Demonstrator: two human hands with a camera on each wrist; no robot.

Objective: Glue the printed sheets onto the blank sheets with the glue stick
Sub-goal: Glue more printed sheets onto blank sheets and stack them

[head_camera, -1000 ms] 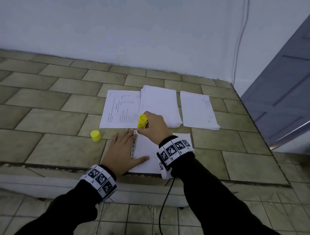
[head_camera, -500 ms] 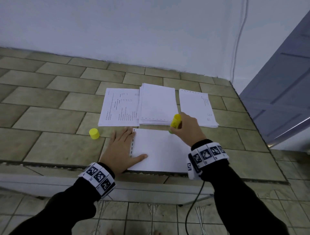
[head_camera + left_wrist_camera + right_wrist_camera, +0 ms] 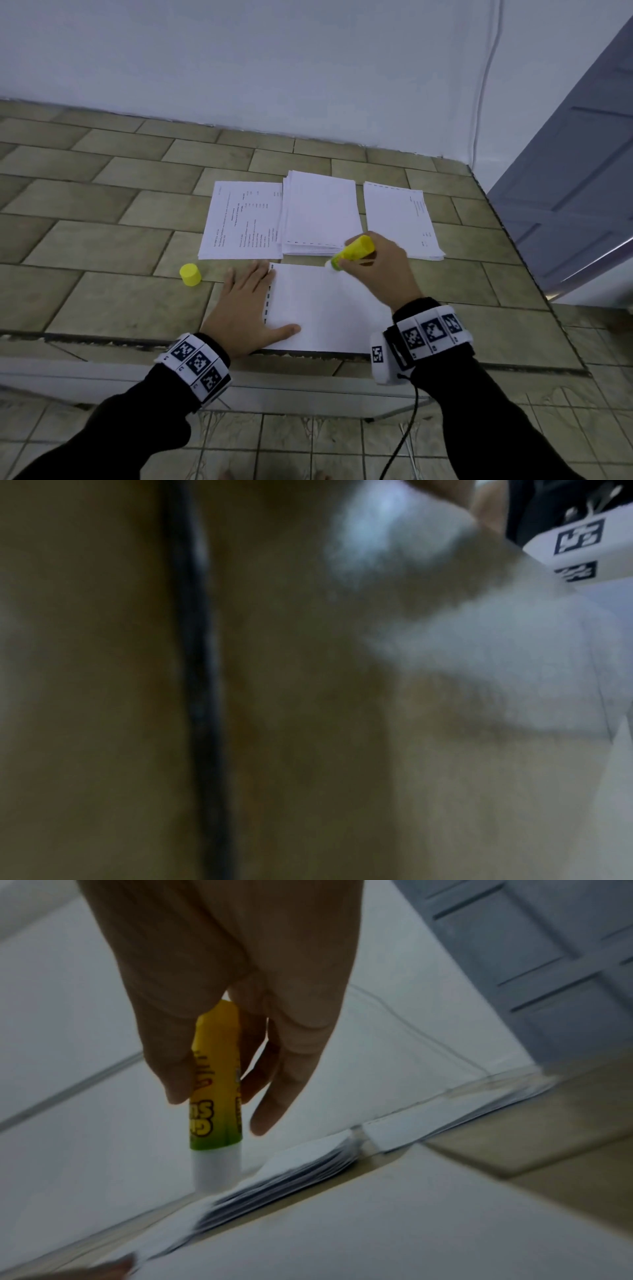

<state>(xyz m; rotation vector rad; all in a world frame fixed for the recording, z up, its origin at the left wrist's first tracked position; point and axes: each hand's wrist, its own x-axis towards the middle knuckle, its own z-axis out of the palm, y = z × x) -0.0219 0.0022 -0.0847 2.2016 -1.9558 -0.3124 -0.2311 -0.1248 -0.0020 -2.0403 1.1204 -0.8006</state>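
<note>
Holding the glue stick [image 3: 354,251] with curled fingers, the right hand [image 3: 378,269] kept its white tip down at the far edge of the blank sheet [image 3: 325,308]. In the right wrist view the fingers [image 3: 284,1074] and thumb wrapped around the yellow tube [image 3: 216,1085], and its white end nearly touched the paper.

The left hand [image 3: 245,308] lay flat with its fingers straight, pressing on the left edge of that same sheet. Its thumb rested on the paper. The left wrist view was too blurry to show more.

The sheet lay at the near edge of the tiled counter [image 3: 102,246]. Just past it, farther away, sat three lots of paper in a row: a printed sheet [image 3: 241,222] on the left, a white stack [image 3: 320,212] in the middle, and another printed stack [image 3: 399,219] on the right. The yellow cap [image 3: 190,274] stood alone on the tiles, to the left of the left hand.
</note>
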